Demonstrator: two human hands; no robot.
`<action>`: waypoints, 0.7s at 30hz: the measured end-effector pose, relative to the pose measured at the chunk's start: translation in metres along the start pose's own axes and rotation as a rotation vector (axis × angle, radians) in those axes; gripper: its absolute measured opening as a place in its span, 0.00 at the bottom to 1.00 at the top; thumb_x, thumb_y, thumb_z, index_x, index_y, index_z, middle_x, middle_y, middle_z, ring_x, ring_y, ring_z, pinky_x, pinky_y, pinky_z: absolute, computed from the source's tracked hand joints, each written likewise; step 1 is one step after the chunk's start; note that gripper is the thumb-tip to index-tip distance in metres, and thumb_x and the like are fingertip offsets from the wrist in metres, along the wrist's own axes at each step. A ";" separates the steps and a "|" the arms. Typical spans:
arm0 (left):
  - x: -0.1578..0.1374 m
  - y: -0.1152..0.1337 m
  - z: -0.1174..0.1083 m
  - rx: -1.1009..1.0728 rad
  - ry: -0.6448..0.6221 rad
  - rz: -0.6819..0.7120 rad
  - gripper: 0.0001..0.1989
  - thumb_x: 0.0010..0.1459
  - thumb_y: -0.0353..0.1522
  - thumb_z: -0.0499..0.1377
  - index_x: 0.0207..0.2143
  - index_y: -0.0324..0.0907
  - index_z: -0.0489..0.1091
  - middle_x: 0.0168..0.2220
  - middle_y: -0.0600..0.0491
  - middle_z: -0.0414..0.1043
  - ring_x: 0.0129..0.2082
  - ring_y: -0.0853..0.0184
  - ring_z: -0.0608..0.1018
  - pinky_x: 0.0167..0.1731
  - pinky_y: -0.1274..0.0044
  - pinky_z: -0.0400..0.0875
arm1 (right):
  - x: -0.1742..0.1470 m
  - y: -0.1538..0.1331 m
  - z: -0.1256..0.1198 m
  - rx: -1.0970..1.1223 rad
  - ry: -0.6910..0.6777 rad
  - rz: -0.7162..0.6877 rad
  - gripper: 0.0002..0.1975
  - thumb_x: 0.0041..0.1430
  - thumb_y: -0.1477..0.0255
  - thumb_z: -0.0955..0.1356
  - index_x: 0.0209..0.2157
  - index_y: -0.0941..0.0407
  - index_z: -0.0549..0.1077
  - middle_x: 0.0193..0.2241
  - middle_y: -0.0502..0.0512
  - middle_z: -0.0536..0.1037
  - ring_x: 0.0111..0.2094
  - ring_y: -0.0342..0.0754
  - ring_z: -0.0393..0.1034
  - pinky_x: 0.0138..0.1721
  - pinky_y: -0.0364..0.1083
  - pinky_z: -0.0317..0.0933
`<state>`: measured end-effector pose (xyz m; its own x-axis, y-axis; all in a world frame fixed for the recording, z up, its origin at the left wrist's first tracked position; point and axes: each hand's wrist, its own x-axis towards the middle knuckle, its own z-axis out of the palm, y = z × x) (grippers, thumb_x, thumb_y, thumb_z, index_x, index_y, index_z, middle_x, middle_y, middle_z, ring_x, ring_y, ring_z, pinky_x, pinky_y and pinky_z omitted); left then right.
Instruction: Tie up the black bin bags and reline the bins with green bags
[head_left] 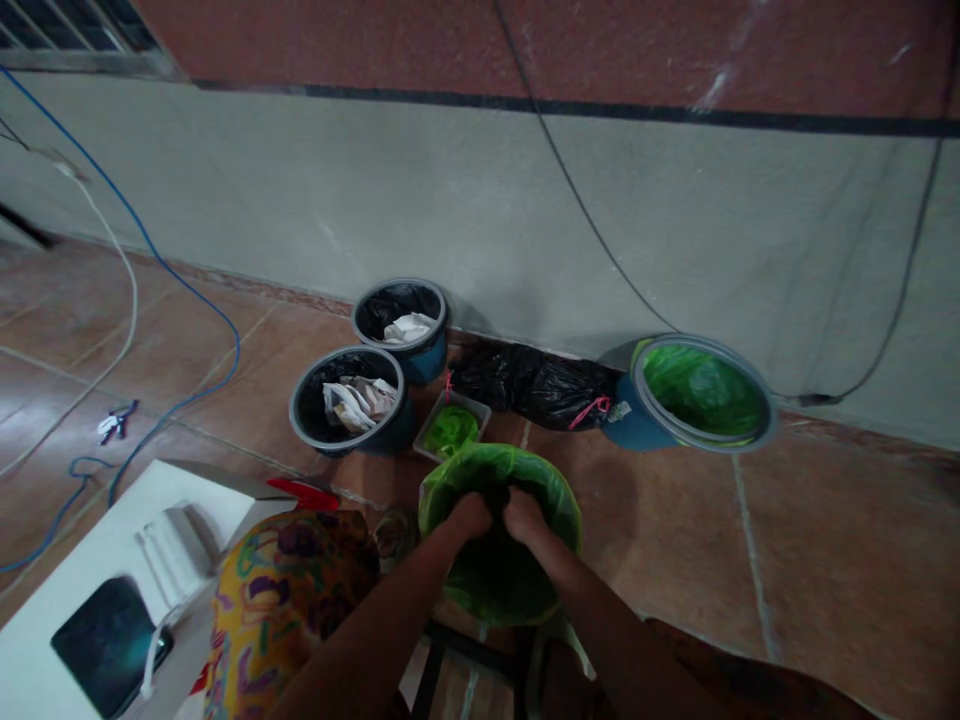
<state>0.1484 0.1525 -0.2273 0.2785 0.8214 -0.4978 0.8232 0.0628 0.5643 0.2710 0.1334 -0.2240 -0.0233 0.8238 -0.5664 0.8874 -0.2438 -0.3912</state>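
Grey wall (450,200) behind, tiled floor (675,570) below; green liner (566,500) at front centre, round mouth spread wide; left hand (471,515) and right hand (523,512) both inside it, side by side, apparently half curled; fingertips hidden, so no telling whether closed on plastic; best, probably, to press outward low and evenly, without dragging the rim down; mind the tray (485,425) just past the far edge, paper bin (401,425) beyond on the left; more room for moving rightward, over tiles, short of the blue bin (626,415).
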 end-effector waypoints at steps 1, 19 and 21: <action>-0.006 0.007 -0.009 0.022 0.026 -0.024 0.09 0.55 0.28 0.55 0.30 0.39 0.76 0.35 0.45 0.79 0.39 0.55 0.80 0.43 0.71 0.72 | -0.004 -0.004 -0.005 -0.002 0.028 0.017 0.18 0.65 0.77 0.57 0.46 0.64 0.75 0.45 0.67 0.78 0.47 0.54 0.73 0.47 0.46 0.62; -0.035 -0.024 -0.023 -0.037 0.387 -0.262 0.14 0.61 0.28 0.50 0.47 0.39 0.69 0.39 0.44 0.77 0.39 0.56 0.79 0.38 0.70 0.71 | 0.024 -0.001 -0.060 -0.171 0.212 -0.044 0.15 0.67 0.71 0.59 0.51 0.53 0.71 0.41 0.59 0.79 0.43 0.49 0.73 0.43 0.44 0.58; -0.029 -0.021 -0.029 0.017 0.393 -0.261 0.15 0.60 0.27 0.51 0.47 0.39 0.69 0.42 0.42 0.77 0.43 0.55 0.78 0.41 0.69 0.71 | 0.024 0.006 -0.063 -0.165 0.237 -0.009 0.16 0.66 0.70 0.60 0.52 0.53 0.71 0.41 0.59 0.80 0.43 0.49 0.74 0.43 0.44 0.59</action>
<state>0.1085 0.1440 -0.2052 -0.1446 0.9319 -0.3328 0.8496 0.2894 0.4410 0.3051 0.1840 -0.1938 0.0590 0.9270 -0.3703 0.9511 -0.1649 -0.2611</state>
